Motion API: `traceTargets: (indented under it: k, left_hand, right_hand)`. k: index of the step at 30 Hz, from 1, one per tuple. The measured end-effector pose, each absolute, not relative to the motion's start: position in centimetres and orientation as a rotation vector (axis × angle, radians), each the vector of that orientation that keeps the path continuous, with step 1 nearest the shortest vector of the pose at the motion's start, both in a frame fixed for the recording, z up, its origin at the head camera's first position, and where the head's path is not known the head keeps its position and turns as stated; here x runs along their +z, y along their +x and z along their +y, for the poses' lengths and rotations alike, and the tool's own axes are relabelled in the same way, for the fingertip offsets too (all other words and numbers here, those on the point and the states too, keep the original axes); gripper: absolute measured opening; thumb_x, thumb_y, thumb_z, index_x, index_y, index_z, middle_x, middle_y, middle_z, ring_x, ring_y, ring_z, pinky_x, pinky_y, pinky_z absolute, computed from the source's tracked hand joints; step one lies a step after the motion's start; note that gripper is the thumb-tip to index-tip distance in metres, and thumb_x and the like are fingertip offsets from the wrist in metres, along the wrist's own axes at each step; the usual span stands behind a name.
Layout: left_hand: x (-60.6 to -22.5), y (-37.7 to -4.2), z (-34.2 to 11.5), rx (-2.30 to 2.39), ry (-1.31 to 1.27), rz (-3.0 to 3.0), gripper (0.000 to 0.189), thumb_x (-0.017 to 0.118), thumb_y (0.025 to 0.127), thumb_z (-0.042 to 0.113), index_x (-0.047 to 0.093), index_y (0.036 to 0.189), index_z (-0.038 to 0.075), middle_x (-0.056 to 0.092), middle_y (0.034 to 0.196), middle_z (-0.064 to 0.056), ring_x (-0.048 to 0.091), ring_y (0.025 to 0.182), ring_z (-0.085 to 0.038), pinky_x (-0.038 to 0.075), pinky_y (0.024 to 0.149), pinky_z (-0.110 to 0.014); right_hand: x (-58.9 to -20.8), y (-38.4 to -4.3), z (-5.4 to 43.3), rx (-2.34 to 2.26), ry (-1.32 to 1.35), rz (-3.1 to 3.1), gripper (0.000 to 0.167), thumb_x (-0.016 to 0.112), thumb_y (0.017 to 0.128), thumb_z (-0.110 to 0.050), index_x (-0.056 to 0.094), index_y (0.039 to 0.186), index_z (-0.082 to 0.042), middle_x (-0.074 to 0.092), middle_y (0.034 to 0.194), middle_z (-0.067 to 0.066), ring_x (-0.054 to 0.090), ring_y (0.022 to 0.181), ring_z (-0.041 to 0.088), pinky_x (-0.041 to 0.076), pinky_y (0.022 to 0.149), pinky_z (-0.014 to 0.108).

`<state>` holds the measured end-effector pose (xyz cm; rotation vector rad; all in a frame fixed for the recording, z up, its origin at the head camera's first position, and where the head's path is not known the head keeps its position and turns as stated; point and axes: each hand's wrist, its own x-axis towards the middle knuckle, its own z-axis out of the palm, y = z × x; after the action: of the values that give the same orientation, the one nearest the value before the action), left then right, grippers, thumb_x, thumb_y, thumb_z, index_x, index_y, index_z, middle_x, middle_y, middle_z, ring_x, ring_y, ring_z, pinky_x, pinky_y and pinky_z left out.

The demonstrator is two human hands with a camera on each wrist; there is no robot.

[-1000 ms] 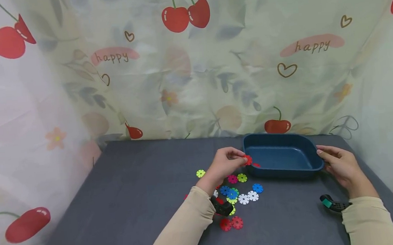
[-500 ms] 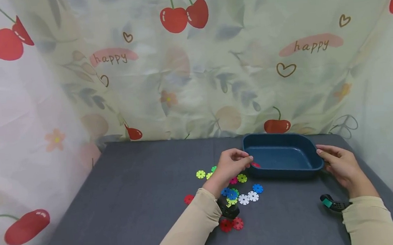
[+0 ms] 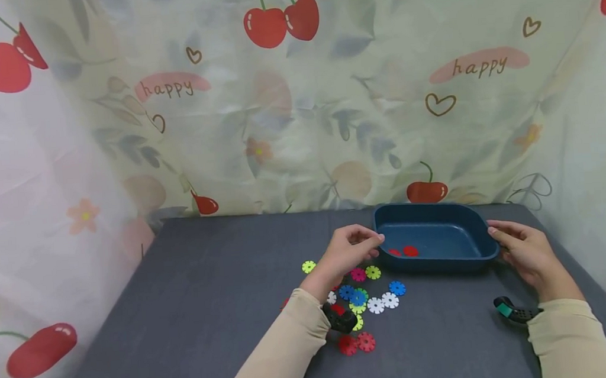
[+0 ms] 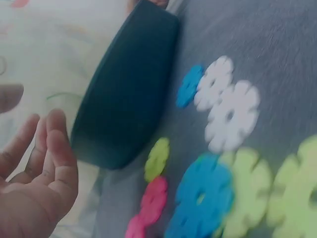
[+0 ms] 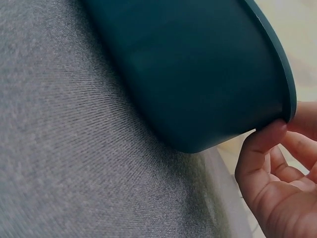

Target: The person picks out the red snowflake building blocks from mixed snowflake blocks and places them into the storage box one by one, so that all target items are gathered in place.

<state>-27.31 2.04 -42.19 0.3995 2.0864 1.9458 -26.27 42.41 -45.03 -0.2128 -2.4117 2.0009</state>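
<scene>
The work looks to be in its early part: 2 red discs (image 3: 410, 252) lie inside the blue tray (image 3: 440, 237), near its left end, while most of the discs lie outside it. Spread over the tabletop to the left and in front of the tray are white discs (image 3: 376, 305), blue discs (image 3: 397, 288), yellow-green discs (image 3: 373, 272), a pink disc (image 3: 358, 275) and more red ones, 2 of them side by side nearest the person. The left forearm covers part of this scatter, so how many remain outside cannot be told.

The left hand (image 3: 347, 254) is just beside the tray's left rim, thumb apart from the loosely bent fingers, nothing between them. The right hand (image 3: 527, 254) pinches the right end of the rim between thumb and fingers.

The tray is deep-walled and smooth, seemingly plastic, with rounded corners and a soft sheen inside. The discs are thin and flat, notched around the edge like petals, with a hole at the centre. The grey tabletop (image 3: 225, 290) has a fine, fibrous, cloth-like grain.
</scene>
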Motion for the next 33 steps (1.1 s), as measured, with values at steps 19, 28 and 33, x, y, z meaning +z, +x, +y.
traceTargets:
  k: [19,28,33]
  left_hand:
    - [-42.9,-26.5,-7.1,1.654,0.459,2.339,0.025,0.073,0.102,0.033,0.077,0.114,0.012,0.071,0.119,-0.018,0.070,0.105,-0.043,0.058,0.093,-0.055]
    - [-43.6,-25.9,-7.9,1.407,0.562,2.467,0.019,0.076,0.098,0.028,0.076,0.108,0.012,0.072,0.103,-0.005,0.067,0.094,-0.024,0.056,0.074,-0.033]
    - [-43.6,-25.7,-7.6,1.322,0.597,2.464,0.019,0.079,0.096,0.020,0.076,0.109,0.007,0.071,0.104,-0.005,0.067,0.095,-0.023,0.058,0.077,-0.032]
  right_hand:
    - [-45.1,-26.3,42.4,2.055,-0.203,-2.357,0.052,0.071,0.103,-0.038,0.061,0.147,-0.014,0.067,0.108,-0.023,0.067,0.095,-0.004,0.059,0.073,0.020]
    - [-45.0,-26.5,42.5,2.036,-0.198,-2.385,0.054,0.070,0.103,-0.038,0.059,0.151,-0.014,0.066,0.110,-0.024,0.064,0.097,-0.004,0.058,0.074,0.020]
    - [-45.1,-26.5,42.4,1.950,-0.223,-2.462,0.057,0.067,0.104,-0.042,0.056,0.154,-0.016,0.062,0.112,-0.027,0.062,0.099,-0.006,0.057,0.075,0.020]
